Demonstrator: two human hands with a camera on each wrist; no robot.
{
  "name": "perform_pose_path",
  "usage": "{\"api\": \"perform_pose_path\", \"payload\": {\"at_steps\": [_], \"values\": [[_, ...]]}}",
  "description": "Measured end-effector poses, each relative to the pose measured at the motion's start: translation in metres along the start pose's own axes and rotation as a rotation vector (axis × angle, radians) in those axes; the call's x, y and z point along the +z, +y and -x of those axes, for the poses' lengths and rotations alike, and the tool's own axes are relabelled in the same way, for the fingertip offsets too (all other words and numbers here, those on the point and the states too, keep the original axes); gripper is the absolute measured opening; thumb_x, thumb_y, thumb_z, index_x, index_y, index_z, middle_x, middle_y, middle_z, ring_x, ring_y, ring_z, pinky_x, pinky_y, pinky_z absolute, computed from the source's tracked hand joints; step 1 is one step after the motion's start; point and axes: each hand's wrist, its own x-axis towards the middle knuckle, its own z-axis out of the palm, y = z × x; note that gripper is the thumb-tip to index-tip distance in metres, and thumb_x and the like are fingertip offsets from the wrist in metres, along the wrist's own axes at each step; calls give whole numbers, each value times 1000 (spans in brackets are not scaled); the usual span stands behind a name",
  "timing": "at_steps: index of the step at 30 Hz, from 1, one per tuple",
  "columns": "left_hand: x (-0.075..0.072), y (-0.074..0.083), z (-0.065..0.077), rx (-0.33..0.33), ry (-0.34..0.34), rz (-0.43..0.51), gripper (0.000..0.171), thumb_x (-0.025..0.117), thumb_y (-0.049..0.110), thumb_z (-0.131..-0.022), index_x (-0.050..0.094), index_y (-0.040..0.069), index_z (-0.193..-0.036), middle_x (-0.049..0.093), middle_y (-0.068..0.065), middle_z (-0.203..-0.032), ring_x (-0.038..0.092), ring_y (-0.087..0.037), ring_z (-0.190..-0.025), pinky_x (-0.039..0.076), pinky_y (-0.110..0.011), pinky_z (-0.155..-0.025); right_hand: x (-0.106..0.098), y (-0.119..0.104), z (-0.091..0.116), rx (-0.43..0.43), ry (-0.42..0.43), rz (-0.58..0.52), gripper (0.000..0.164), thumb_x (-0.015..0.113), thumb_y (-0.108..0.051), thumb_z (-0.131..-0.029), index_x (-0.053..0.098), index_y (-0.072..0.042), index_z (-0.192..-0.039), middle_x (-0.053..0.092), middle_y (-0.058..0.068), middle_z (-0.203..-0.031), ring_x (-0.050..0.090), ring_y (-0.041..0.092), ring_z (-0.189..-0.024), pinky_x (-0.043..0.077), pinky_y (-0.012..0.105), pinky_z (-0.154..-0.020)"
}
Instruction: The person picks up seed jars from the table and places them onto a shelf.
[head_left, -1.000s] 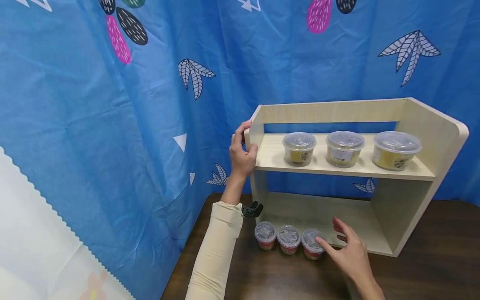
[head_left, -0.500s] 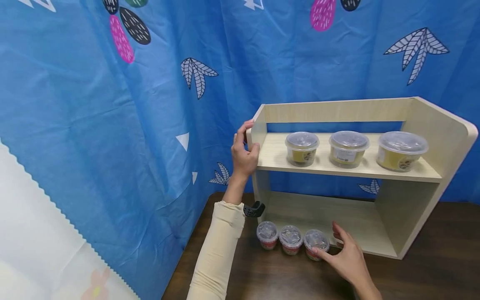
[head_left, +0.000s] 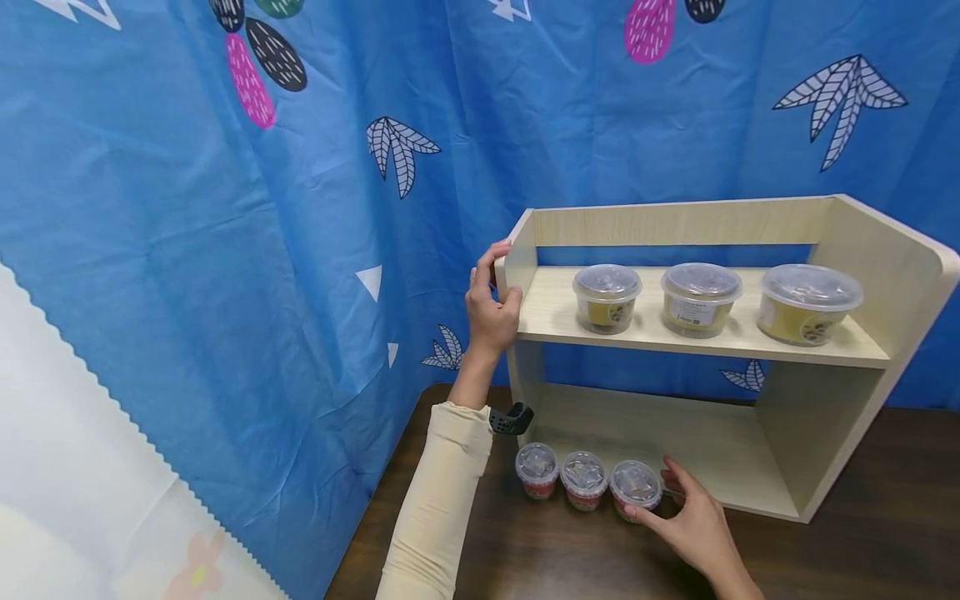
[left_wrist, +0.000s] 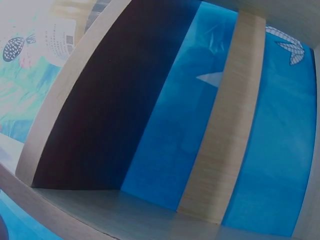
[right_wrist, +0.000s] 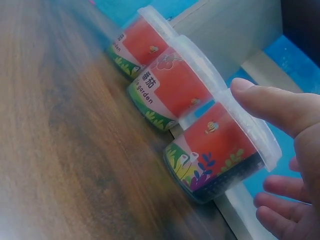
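In the head view my left hand (head_left: 492, 312) grips the upper left side panel of a pale wooden shelf rack (head_left: 705, 352), fingers over its outer edge and thumb at the front. My right hand (head_left: 693, 525) is at the rightmost small lidded cup (head_left: 635, 487), thumb tip at the lid's rim and fingers spread on its far right side. The right wrist view shows this cup's red label (right_wrist: 220, 135) with a bee and plants. A middle cup (right_wrist: 175, 85) and a left cup (right_wrist: 142, 42) stand beside it in a row.
On the upper shelf stand three larger clear-lidded tubs with yellow contents: a left tub (head_left: 607, 300), a middle tub (head_left: 700, 302) and a right tub (head_left: 808, 307). The cups stand on a dark wooden table (head_left: 555, 554) before the lower shelf (head_left: 645, 425). A blue patterned curtain (head_left: 525, 125) hangs behind.
My right hand has come closer around the rightmost cup, its thumb shifting from over the lid to the near rim. The whole scene drifts slightly right in view. My left hand keeps its grip.
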Motion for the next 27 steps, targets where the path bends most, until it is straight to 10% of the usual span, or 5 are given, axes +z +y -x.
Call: {"api": "perform_pose_path", "payload": {"at_steps": [27], "values": [[2, -2, 1, 6, 13, 19, 51, 55, -8, -78, 53, 0, -128, 57, -16, -136, 53, -33, -109, 48, -40, -77, 6, 7, 0, -5, 8, 17, 89, 85, -40, -73, 48, 13, -134, 65, 32, -110, 66, 43, -99, 53, 50, -81]]}}
